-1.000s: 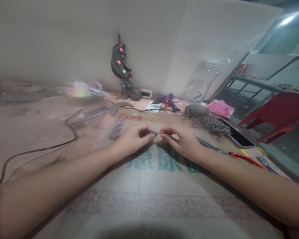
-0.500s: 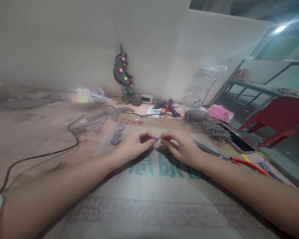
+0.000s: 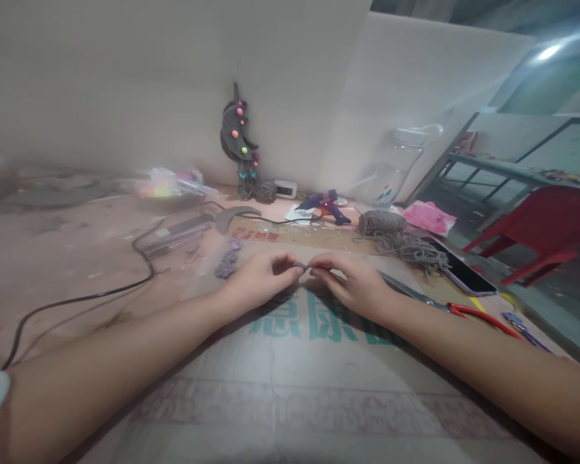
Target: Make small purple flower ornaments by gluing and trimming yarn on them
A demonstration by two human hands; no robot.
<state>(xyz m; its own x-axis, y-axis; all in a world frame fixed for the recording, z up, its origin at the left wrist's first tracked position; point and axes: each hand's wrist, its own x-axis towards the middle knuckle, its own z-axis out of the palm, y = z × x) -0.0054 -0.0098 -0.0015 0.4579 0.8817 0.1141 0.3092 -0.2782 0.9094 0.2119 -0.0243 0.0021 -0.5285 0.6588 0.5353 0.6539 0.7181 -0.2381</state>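
Observation:
My left hand (image 3: 261, 278) and my right hand (image 3: 350, 280) meet over a flattened cardboard sheet (image 3: 290, 380) with green print. Both pinch the same small grey piece (image 3: 300, 265) between thumb and fingertips; it is too small to name for sure, perhaps a bit of grey yarn. Both hands are closed in a pinch, knuckles almost touching. A few small purple-grey knotted pieces (image 3: 227, 263) lie just left of my left hand.
A blue glue gun (image 3: 325, 205) with its black cord (image 3: 101, 296), a bundle of grey yarn (image 3: 396, 235), a phone (image 3: 461, 274), red-handled scissors (image 3: 459, 310), a pink cloth (image 3: 428, 216) and a clear jug (image 3: 399, 161) lie around. A crescent ornament (image 3: 236, 138) leans on the wall. A red chair (image 3: 546, 222) stands right.
The view has shifted slightly. My hands have drawn closer together on the small grey piece; the gap between the fingertips has shrunk.

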